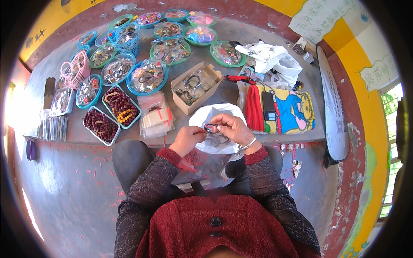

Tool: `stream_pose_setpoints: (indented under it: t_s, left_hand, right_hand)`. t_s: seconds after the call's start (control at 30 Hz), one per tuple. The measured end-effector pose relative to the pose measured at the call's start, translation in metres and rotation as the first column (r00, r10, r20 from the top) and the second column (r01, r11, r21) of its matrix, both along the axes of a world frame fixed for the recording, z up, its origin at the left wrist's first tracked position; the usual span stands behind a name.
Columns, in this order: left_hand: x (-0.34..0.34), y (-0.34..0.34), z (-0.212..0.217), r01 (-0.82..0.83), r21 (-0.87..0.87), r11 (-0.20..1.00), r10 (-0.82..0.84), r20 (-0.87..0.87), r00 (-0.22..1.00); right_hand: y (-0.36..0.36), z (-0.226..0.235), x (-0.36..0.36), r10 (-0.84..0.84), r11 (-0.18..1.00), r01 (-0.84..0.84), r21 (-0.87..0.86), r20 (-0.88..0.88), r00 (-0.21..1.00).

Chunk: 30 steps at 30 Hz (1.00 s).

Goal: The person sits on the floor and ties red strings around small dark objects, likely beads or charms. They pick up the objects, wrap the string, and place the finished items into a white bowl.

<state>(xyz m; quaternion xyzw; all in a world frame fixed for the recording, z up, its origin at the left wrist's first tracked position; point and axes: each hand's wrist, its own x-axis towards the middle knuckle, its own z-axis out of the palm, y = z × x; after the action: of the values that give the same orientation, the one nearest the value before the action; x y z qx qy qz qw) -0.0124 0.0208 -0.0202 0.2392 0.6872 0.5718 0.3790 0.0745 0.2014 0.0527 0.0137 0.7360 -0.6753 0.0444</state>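
Between my two hands is a thin dark cord bracelet (pixel 209 126), small and partly covered by fingers. My right hand (pixel 235 129), with a silver bangle at its wrist, is closed in a pinch on it. At its left end, my left hand (pixel 188 140) is closed too, thumb against fingers. Directly beneath them a white plastic bag (pixel 202 112) lies spread over my lap at the table edge, with more dark cords (pixel 216 139) inside. Just beyond it stands an open cardboard box (pixel 209 95) holding bagged dark bracelets.
Small clear bags (pixel 155 117) lie left of the box. Two trays of beaded bracelets (pixel 102 124) sit near the table's front edge. Several round baskets (pixel 147 78) fill the back left. A folded colourful towel (pixel 292 111) carries a dark phone (pixel 269 105) on the right.
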Motion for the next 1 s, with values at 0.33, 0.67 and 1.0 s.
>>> stream_pose_setpoints:
  t_s: [0.33,0.67,1.0]
  left_hand:
    - [-0.002,0.0,0.004,-0.023,-0.009,1.0,0.023,-0.055,0.998]
    - [-0.001,-0.001,0.009,0.006,-0.036,0.999,-0.009,-0.102,0.995]
    - [-0.001,0.0,0.007,-0.033,0.003,0.999,0.033,0.014,0.999]
  right_hand:
    - [0.001,0.004,0.001,-0.018,0.789,0.181,0.588,-0.272,0.962]
    - [0.004,0.002,0.001,0.238,0.713,0.094,0.694,-0.367,0.899]
    - [0.007,0.0,0.0,0.316,0.715,0.029,0.698,-0.36,0.878]
